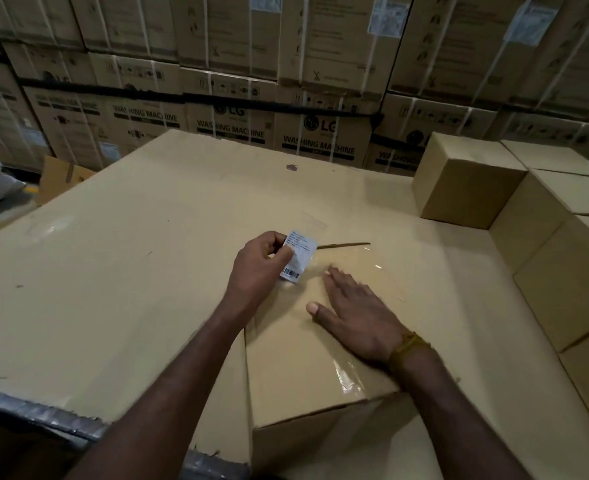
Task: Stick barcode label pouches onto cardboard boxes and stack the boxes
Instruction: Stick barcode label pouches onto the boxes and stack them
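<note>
The left hand (265,258) pinches a label pouch (298,256), glossy clear plastic over white printed paper, its barcode end touching the far edge of the box (307,344) at twelve o'clock. It looks only partly stuck, so I'd say pressing down remains, then stacking. The right hand (355,313) lies flat, fingers spread, on the box's smooth taped top. At three o'clock, plain matte boxes (542,237) already sit stacked on the cardboard surface (113,271).
</note>
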`<act>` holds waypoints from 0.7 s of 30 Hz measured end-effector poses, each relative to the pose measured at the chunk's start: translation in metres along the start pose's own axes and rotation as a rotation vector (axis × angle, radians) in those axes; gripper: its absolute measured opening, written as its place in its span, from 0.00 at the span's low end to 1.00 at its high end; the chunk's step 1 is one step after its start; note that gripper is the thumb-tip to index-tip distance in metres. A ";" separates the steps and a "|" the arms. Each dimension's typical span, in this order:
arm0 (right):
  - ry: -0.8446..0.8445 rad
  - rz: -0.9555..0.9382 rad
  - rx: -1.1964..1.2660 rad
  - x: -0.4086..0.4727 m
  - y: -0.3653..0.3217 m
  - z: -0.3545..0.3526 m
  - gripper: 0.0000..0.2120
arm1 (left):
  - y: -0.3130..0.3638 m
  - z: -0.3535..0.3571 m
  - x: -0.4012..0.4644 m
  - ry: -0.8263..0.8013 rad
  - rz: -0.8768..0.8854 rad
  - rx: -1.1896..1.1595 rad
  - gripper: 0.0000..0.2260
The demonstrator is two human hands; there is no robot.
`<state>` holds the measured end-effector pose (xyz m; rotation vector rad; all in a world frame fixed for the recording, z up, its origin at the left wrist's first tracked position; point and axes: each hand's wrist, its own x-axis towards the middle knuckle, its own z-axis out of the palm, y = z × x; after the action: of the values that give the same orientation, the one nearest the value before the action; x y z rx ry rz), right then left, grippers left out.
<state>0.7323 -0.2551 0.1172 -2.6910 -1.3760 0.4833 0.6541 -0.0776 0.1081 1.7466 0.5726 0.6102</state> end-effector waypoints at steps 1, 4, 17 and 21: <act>0.001 0.010 0.002 0.012 0.001 -0.002 0.37 | -0.001 0.000 0.000 -0.009 0.006 -0.004 0.08; 0.013 0.016 -0.005 0.015 0.001 0.000 0.37 | -0.002 0.000 0.001 -0.018 0.041 -0.014 0.07; 0.007 0.093 0.059 0.003 -0.004 0.002 0.38 | -0.007 -0.001 0.004 -0.013 0.095 -0.118 0.18; 0.039 0.080 0.059 -0.013 -0.008 0.011 0.39 | -0.007 -0.002 0.002 0.030 0.081 -0.179 0.17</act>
<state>0.7156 -0.2617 0.1121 -2.7012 -1.2291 0.4679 0.6533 -0.0730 0.1018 1.5997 0.4550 0.7242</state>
